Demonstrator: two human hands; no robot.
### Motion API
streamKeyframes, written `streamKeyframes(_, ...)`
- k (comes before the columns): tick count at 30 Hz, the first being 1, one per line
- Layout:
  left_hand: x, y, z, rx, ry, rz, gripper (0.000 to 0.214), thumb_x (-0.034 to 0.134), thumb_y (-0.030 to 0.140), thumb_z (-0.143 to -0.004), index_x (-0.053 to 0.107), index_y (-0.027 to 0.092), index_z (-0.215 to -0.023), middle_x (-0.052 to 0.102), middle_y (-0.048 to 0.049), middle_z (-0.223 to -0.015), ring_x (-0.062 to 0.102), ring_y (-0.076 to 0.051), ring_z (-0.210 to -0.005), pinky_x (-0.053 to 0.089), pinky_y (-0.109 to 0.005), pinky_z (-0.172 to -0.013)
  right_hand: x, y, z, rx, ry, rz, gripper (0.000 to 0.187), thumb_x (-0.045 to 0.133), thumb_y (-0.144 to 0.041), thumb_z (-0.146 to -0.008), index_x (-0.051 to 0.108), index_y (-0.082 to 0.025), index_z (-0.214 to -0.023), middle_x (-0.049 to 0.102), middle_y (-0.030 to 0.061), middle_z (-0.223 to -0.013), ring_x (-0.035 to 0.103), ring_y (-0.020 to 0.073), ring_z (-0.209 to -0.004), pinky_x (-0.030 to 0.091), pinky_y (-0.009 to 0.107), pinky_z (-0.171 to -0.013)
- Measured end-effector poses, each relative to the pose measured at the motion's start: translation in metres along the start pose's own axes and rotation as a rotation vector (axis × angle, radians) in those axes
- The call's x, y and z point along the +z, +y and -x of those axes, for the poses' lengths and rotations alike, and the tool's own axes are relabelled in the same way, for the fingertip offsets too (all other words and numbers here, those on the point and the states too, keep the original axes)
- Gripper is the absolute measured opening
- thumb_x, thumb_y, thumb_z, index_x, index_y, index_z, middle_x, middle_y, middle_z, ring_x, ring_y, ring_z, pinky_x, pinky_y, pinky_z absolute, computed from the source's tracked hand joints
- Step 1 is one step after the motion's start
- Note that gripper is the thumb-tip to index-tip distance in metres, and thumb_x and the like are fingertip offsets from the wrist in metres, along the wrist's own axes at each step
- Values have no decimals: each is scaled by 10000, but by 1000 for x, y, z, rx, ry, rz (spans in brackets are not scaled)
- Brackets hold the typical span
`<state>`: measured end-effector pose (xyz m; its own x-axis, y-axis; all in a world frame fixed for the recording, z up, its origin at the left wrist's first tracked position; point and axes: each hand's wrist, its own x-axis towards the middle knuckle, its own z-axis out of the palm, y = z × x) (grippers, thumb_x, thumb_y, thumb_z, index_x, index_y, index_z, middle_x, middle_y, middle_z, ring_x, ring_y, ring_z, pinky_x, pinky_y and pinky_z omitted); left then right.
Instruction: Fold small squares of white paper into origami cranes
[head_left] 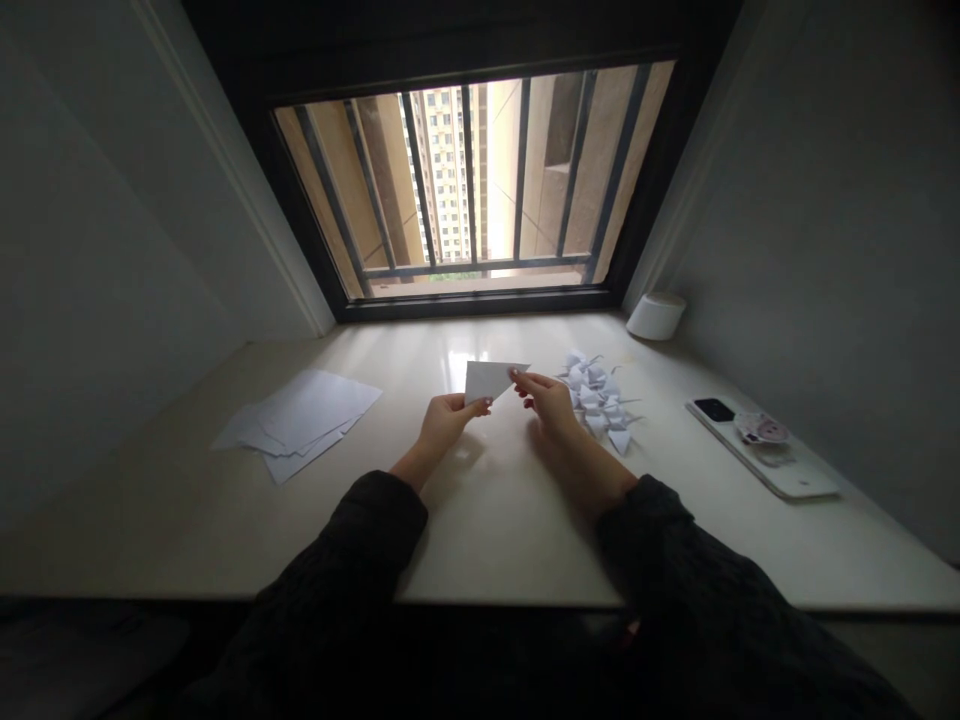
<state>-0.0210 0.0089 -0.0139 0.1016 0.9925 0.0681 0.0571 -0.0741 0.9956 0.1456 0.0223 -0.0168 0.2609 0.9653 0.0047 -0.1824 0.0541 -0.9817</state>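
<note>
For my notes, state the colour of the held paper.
The folded paper is plain white, clear in the head view.

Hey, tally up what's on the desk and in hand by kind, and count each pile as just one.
Folded paper triangle: 1
Stack of loose white paper: 1
Pile of paper cranes: 1
White cylindrical object: 1
White phone-like slab: 1
Small printed card: 1
Total: 6
</note>
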Motion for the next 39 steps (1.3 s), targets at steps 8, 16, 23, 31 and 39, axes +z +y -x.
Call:
streamKeyframes(8,0,3,0,17,10,-29,303,757,443,-620,741,148,-692,722,-96,-715,651,-211,-688,468,-330,-713,-6,-4,-5,-5,-7,57,354,749,-519,-559,690,-177,-631,643,42,-617,559,148,-576,359,257,-472)
streamKeyframes(16,2,8,3,25,26,-35,288,761,441,-610,727,157,-644,717,-88,-701,647,-213,-680,471,-341,-718,-6,-8,-1,-16,24,41,352,772,-507,-547,698,-170,-617,643,39,-615,540,134,-567,352,252,-477)
streamKeyframes(23,-1,8,2,22,21,-38,292,758,442,-614,731,154,-651,715,-87,-699,642,-208,-682,460,-324,-707,-7,-6,-3,1,51,5,360,780,-502,-535,715,-171,-663,643,32,-612,548,132,-568,347,242,-462)
streamKeyframes(31,-6,4,-2,0,-4,-61,293,759,434,-613,730,146,-661,716,-84,-703,640,-196,-676,460,-306,-689,-9,-4,-7,34,49,-82,315,719,-471,-629,664,-166,-572,648,25,-604,537,112,-551,331,224,-458)
streamKeyframes(39,-11,5,-4,-8,-15,-99,332,748,460,-612,744,144,-710,726,-102,-745,650,-216,-706,454,-304,-681,-11,0,-8,-122,40,47,383,629,-508,-714,671,-152,-579,634,41,-588,508,107,-502,323,235,-463)
